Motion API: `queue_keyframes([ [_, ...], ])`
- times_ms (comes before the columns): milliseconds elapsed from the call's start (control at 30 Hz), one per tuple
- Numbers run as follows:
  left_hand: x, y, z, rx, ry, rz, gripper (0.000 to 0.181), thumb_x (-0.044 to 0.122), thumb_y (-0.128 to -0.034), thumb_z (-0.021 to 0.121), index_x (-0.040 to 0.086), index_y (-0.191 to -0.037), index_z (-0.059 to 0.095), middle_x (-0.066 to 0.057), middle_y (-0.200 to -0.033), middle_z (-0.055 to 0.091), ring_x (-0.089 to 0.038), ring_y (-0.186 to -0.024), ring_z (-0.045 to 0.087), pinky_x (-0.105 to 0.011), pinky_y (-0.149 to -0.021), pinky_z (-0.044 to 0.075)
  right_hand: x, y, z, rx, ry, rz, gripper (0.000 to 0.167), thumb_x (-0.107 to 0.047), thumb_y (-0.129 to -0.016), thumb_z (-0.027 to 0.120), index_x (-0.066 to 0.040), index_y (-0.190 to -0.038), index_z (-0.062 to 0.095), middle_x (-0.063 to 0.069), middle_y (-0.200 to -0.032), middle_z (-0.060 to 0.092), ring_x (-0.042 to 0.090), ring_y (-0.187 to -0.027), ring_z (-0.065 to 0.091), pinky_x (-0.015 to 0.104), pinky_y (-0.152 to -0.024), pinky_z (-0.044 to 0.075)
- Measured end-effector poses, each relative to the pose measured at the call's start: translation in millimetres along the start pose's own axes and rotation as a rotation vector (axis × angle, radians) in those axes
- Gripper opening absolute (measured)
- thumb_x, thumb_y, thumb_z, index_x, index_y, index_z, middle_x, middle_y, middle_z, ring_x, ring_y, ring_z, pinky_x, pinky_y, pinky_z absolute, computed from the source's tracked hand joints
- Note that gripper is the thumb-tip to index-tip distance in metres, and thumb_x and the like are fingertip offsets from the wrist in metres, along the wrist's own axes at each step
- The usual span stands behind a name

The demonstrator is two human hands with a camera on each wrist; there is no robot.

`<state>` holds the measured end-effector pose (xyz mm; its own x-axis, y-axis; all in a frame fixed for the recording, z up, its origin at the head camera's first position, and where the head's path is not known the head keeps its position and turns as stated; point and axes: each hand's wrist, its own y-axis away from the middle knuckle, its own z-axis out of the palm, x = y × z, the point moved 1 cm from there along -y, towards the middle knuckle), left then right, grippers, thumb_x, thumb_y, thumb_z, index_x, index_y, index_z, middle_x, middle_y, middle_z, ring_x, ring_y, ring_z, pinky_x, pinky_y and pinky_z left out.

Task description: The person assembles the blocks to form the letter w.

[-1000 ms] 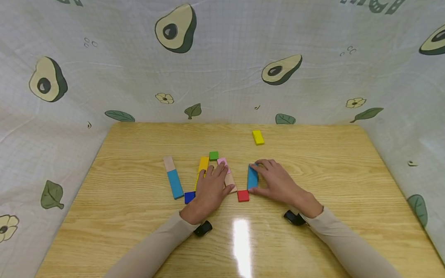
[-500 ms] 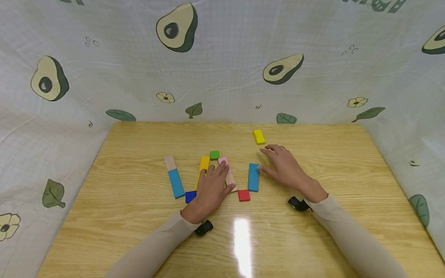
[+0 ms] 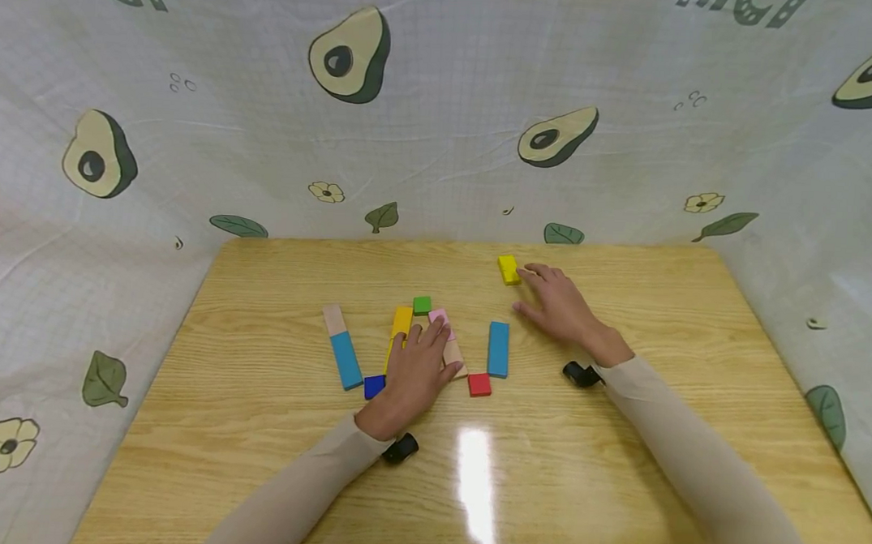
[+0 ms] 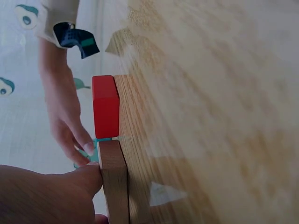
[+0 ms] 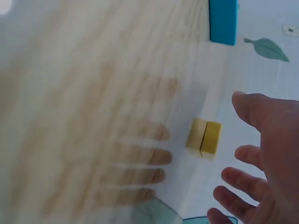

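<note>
My left hand (image 3: 417, 373) rests on several flat blocks, fingers spread across a yellow-orange block (image 3: 402, 319) and a pink block (image 3: 438, 319). In the left wrist view, its thumb touches a plain wood block (image 4: 113, 175) beside a red block (image 4: 106, 109). My right hand (image 3: 560, 306) hovers with relaxed fingers, holding nothing. Its fingertips are close to a yellow block (image 3: 507, 269) at the back; the right wrist view shows a gap between that hand and the yellow block (image 5: 211, 138). A blue block (image 3: 498, 349) lies nearer me, its lower end by the red one.
Left of the left hand lie a dark blue block (image 3: 373, 386), a light blue block (image 3: 346, 361) and a plain wood block (image 3: 335, 319) in a slanted line. A green block (image 3: 422, 305) sits above. Patterned cloth (image 3: 442, 142) stands behind the wooden table (image 3: 558, 488).
My right hand has let go of the blue block beside the red one and moved back toward the yellow block. The left hand has stayed in place.
</note>
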<state>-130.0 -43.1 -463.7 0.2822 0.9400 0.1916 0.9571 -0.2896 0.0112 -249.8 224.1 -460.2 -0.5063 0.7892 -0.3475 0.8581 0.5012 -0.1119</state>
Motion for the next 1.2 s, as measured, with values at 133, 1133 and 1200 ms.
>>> queue_keyframes([
  [133,0.5,0.0,-0.4,-0.001,-0.022,0.0,0.065,0.05,-0.1048,0.064,0.011,-0.156,0.054,-0.006,-0.163,0.047,-0.035,-0.14,0.047,-0.055,-0.113,0.041,7.1,-7.4,1.1,-0.03,0.008,0.005,0.068,-0.027,-0.104,0.07,0.005,-0.158,0.044,0.029,-0.161,0.04,0.051,-0.145,0.039,0.065,-0.12,0.031],
  [1133,1.4,2.6,-1.0,0.01,-0.017,0.013,0.066,0.049,-0.1059,0.062,0.009,-0.158,0.051,-0.008,-0.163,0.048,-0.035,-0.141,0.046,-0.055,-0.113,0.039,14.7,-46.5,4.0,-0.142,0.001,-0.037,0.06,-0.012,-0.105,0.062,0.007,-0.158,0.042,0.028,-0.164,0.039,0.051,-0.148,0.037,0.066,-0.119,0.032],
  [1200,1.4,2.7,-1.0,0.011,-0.017,0.013,0.066,0.049,-0.106,0.062,0.009,-0.158,0.051,-0.007,-0.164,0.047,-0.035,-0.141,0.046,-0.055,-0.114,0.038,14.3,-47.1,2.8,-0.13,0.012,-0.036,0.059,-0.013,-0.105,0.064,0.007,-0.156,0.045,0.028,-0.161,0.043,0.05,-0.146,0.04,0.065,-0.118,0.033],
])
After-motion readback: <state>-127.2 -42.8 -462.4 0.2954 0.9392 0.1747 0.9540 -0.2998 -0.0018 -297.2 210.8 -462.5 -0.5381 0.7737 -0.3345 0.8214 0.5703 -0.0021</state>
